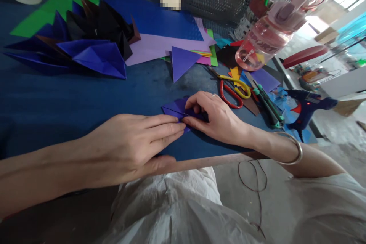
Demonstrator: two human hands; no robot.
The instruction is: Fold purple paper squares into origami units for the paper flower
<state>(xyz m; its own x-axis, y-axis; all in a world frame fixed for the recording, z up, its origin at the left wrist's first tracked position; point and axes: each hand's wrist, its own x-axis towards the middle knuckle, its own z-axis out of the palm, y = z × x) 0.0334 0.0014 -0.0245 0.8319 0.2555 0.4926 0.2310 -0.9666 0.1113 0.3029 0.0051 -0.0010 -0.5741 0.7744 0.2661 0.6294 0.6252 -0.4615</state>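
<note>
A small folded piece of purple paper (175,107) lies on the blue tabletop near its front edge. My left hand (143,137) rests flat, its outstretched fingertips pressing on the paper's near side. From the right, my right hand (213,116) pinches the paper between thumb and curled fingers, partly covering it. Just beyond, a purple paper triangle (184,63) lies on the table. Scissors (233,87) with one yellow and one red handle lie to the right of it. At the back left sit folded blue paper shapes (94,55) and black ones (100,23).
A pink water bottle (263,36) stands at the back right. Green-handled cutters (268,103) and a blue glue gun (309,105) lie along the right side among paper scraps. Blue (160,17), lilac (151,47) and green sheets (57,9) lie at the back.
</note>
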